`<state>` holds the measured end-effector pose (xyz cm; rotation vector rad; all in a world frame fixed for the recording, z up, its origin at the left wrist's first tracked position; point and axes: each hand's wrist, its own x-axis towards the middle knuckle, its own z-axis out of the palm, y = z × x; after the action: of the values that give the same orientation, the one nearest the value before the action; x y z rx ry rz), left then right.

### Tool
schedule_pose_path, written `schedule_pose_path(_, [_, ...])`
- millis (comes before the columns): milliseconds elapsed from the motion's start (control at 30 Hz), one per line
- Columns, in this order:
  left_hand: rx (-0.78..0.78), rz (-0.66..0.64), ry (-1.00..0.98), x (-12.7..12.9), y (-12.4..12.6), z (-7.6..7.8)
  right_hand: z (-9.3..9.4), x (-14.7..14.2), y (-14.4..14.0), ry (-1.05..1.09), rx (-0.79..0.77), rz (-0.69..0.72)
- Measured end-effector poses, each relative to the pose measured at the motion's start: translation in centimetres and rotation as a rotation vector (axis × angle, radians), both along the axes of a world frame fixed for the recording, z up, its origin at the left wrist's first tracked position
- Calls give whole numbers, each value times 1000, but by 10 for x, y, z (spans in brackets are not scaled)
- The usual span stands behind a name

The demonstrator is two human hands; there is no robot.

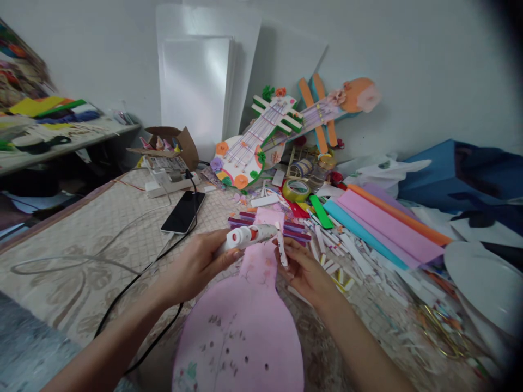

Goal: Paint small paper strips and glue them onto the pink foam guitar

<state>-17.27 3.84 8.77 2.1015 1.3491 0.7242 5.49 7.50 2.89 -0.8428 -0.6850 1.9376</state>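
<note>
My left hand (195,265) grips a white hot glue gun (248,236), its nozzle pointing right. A small white strip (281,250) is pinched upright in my right hand (305,270), its top end touching the gun's tip. Both hands hover over a pink guitar-shaped foam cutout (242,326) lying flat in front of me, with purple crossbars (297,231) on its narrow neck. A black cord (139,277) trails from the glue gun toward the left.
A black phone (183,212) lies by a white power strip (170,182). Finished foam guitars (261,136) lean on the wall with white boards (196,87). A tape roll (296,190), coloured foam sheets (384,226) and scattered white strips (351,250) fill the right.
</note>
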Motion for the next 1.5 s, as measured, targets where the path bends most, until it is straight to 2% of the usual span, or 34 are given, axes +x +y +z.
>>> schedule_pose_path(533, [80, 75, -43, 5, 5, 1, -1, 0, -1, -12, 12, 1])
schedule_pose_path(933, [36, 26, 31, 2, 0, 2, -2, 2, 0, -12, 23, 0])
schedule_pose_path(1133, [77, -18, 48, 5, -5, 7, -2, 1, 0, 4, 19, -11])
schedule_pose_path(1400, [27, -128, 15, 6, -13, 14, -5, 2, 2, 23, 23, -5])
schedule_pose_path(1500, [15, -132, 25, 6, -12, 14, -6, 2, 1, 24, 24, -4])
